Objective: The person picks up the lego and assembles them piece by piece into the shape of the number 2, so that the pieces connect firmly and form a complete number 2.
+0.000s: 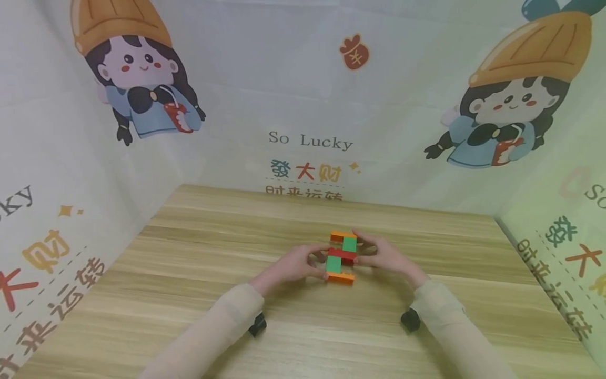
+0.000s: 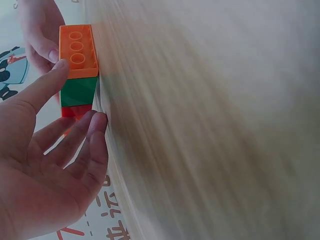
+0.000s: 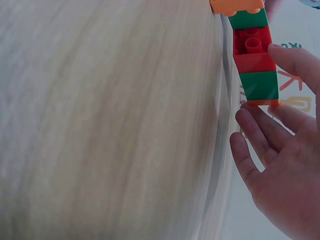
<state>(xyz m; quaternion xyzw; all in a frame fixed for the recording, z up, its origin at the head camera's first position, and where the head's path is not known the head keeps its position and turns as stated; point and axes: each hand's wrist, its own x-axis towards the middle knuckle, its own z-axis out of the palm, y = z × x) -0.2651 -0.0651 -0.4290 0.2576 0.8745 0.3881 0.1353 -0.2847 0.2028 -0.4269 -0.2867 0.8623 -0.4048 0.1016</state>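
On the wooden table lies a zigzag row of toy building blocks: a red block (image 1: 342, 255) in the middle, a green block (image 1: 333, 264) and an orange block (image 1: 340, 279) on the near side, another green block (image 1: 350, 244) and a far orange block (image 1: 337, 235). My left hand (image 1: 299, 262) holds the row from the left, thumb on the near orange block and fingertips by the red one. From the right, my right hand (image 1: 385, 257) grips it, its thumb at the red block and its fingers at the far end. Round studs show on the near orange block (image 2: 78, 50) in the left wrist view.
The wooden table (image 1: 199, 252) spreads around both hands. Pale printed cloth (image 1: 303, 95) stands behind it and along both sides. Black devices (image 1: 411, 320) are worn under the wrists, close over the tabletop.
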